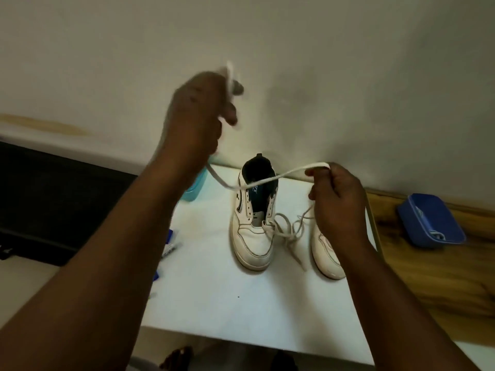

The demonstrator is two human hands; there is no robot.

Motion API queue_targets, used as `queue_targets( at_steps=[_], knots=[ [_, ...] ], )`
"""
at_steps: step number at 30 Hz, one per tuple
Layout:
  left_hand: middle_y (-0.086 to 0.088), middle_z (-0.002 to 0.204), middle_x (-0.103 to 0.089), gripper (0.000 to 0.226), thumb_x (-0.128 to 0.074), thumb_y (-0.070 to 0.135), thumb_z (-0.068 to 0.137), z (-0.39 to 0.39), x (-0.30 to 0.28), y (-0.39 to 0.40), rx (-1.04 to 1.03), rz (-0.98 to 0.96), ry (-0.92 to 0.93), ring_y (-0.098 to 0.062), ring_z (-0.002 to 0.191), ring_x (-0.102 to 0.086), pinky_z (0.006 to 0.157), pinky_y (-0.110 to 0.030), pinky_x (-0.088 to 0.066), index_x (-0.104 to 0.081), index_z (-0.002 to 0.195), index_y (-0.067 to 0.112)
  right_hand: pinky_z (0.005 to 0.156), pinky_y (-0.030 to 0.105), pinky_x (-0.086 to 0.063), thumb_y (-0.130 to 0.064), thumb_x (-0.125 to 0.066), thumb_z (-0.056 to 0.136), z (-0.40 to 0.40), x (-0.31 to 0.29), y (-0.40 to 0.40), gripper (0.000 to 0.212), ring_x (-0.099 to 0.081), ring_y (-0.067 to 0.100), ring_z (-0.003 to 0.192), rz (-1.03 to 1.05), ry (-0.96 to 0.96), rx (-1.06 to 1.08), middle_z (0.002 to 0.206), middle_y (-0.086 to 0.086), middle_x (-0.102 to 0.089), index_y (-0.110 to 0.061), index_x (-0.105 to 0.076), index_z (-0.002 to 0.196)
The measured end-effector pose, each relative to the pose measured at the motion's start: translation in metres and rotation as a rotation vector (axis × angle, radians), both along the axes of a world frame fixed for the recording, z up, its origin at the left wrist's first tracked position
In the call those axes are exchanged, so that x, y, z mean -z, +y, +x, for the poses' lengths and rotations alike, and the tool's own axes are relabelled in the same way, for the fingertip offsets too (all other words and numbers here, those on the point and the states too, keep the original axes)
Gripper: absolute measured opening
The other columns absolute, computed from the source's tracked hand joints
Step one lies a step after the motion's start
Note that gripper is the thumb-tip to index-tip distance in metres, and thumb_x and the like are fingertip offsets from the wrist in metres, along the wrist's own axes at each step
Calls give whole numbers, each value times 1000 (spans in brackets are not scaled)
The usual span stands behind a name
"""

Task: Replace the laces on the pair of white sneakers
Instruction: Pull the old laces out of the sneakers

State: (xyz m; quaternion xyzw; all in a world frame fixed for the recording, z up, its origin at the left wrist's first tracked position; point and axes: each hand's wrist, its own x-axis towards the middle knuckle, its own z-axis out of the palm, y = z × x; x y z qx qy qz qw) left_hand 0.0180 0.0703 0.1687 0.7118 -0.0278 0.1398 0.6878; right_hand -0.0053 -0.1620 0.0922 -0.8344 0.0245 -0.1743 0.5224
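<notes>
White lace (263, 180) (slack) strung between both hands' fingers (316, 171).

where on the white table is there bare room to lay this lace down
The white table is bare in front of the sneaker toes, toward its near edge. It is crowded between the left sneaker and right sneaker, where a loose lace tangles, and along the left edge by small blue items.

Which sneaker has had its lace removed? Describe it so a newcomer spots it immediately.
On the white table against the wall stand two white sneakers. It is the left sneaker, fully visible, its dark tongue upright and eyelets empty; the other sneaker is half hidden behind the right hand.
</notes>
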Motion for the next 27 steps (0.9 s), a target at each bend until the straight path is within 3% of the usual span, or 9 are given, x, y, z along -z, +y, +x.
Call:
queue_targets(
  at_steps=[2,4,8,10,13,16,21,23,27],
  knots=[
    [6,85,-72,23,-64,32,95,-6,21,-20,381,512,119,-4,69,-64,63,-26,-49,-65,117,24,54,17,-41,-21,-52,106,-6,-17,11,25,-54,6,55,29,-18,-91,62,1,-61,-13,-72,93],
    [9,93,-69,32,-74,28,89,-11,50,-35,653,774,234,-3,83,-66,76,-27,-53,-59,118,25,52,21,-44,-17,-51,106,-13,-27,19,24,-57,13,56,135,30,-212,65,5,-64,-11,-72,96],
    [5,80,-64,19,-66,15,96,-16,66,-49,713,695,320,0,71,-57,72,-19,-48,-59,82,27,58,27,-54,-5,-55,103,-19,-30,26,17,-68,21,67,352,157,-407,78,5,-71,-9,-71,108],
    [8,84,-68,21,-60,8,97,-10,62,-38,659,716,364,2,76,-62,72,-17,-49,-67,87,25,63,26,-55,-2,-61,99,-15,-22,18,22,-69,19,76,355,190,-430,93,2,-75,-15,-70,113],
    [2,94,-70,14,-58,15,99,-3,56,-17,598,841,412,-13,89,-66,81,-30,-54,-71,100,21,68,20,-52,-1,-70,92,-5,-1,-1,42,-63,11,84,279,315,-434,117,2,-69,-27,-66,125],
    [6,92,-72,14,-58,23,102,-4,57,-7,611,969,531,-7,82,-65,70,-21,-48,-72,103,21,76,25,-55,-14,-83,84,0,26,-16,53,-63,10,85,170,529,-487,123,-4,-64,-36,-63,128],
    [4,114,-70,30,-70,31,94,-9,65,-13,739,1155,659,-14,97,-66,74,-27,-51,-68,123,26,77,28,-46,-30,-74,93,4,77,-14,12,-57,2,82,-530,403,-357,107,-9,-66,-30,-70,104],
    [7,122,-66,54,-79,35,88,-10,65,-16,788,1125,683,-13,100,-66,81,-28,-56,-58,137,31,76,31,-49,-35,-70,95,6,82,-9,12,-61,8,82,-514,378,-332,96,-9,-69,-24,-72,95],
    [8,125,-64,73,-84,36,82,-7,68,-15,814,1110,697,-3,83,-61,66,-20,-48,-46,144,38,70,28,-49,-38,-71,95,10,85,-6,18,-59,4,68,-438,408,-332,79,-10,-67,-22,-71,86]
  ],
)
